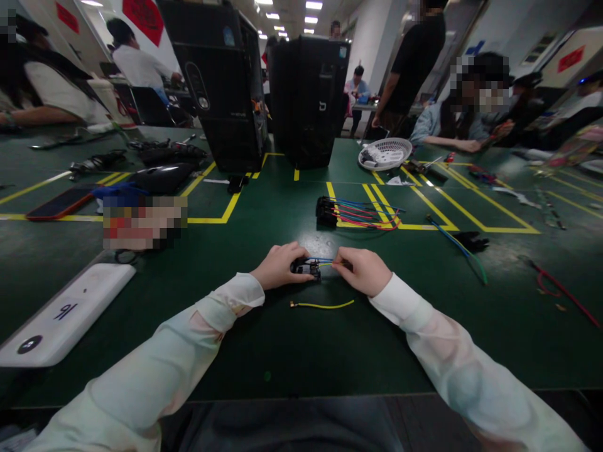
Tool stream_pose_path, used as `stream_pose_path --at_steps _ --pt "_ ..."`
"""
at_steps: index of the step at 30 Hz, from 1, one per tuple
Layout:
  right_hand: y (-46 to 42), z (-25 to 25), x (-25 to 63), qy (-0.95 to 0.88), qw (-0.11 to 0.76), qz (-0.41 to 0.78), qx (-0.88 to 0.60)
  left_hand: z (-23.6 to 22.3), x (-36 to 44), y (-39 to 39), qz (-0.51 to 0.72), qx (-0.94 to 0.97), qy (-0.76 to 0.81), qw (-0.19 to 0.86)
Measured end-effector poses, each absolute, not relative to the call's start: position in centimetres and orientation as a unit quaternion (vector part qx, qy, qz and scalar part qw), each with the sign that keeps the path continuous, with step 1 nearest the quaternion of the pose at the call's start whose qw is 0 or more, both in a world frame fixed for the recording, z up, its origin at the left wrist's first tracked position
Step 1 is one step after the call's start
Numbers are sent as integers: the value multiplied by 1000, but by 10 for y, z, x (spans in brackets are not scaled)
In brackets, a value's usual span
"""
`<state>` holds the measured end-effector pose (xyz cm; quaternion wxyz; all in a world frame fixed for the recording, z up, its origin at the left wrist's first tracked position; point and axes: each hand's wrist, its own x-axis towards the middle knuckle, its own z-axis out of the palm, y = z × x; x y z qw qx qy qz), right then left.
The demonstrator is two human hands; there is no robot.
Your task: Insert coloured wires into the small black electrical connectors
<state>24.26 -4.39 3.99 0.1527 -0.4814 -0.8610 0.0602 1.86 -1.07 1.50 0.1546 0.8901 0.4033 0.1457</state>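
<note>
My left hand [281, 266] is closed around a small black plastic connector [308, 270] low over the green table. Blue and yellow-green wires run from the connector toward my right hand [360, 270], whose thumb and fingers pinch the wires [325, 262]. Just in front of both hands lies a loose yellow-green wire [325, 306] with a metal terminal at its left end. Beyond my hands rests a group of black connectors [326, 212] with blue and red wires. My fingers partly cover the held connector.
Two black computer towers [306, 100] stand at the back. A white basket [385, 154] sits back right, near a seated person. On the left lies a white device [66, 314] marked 91. A connector with blue and green wires [464, 248] and a red wire [565, 292] lie right.
</note>
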Motion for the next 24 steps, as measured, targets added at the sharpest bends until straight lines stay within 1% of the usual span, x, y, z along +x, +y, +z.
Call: stream_pose_path --at_steps 3,7,12,17,22,24 --pt "-44 39 242 -853 171 37 -492 15 18 -10 143 890 403 158" --pt "-44 40 242 -871 136 74 -466 15 18 -9 144 892 400 154" --pt "-46 39 241 -849 176 20 -498 14 17 -8 145 893 395 156" --pt "-44 40 243 -875 139 70 -458 14 17 -9 145 895 392 156" --pt "-43 40 242 -868 188 0 -460 15 17 -9 148 895 389 159" --pt "-42 39 243 -880 188 18 -436 15 17 -9 147 894 391 159"
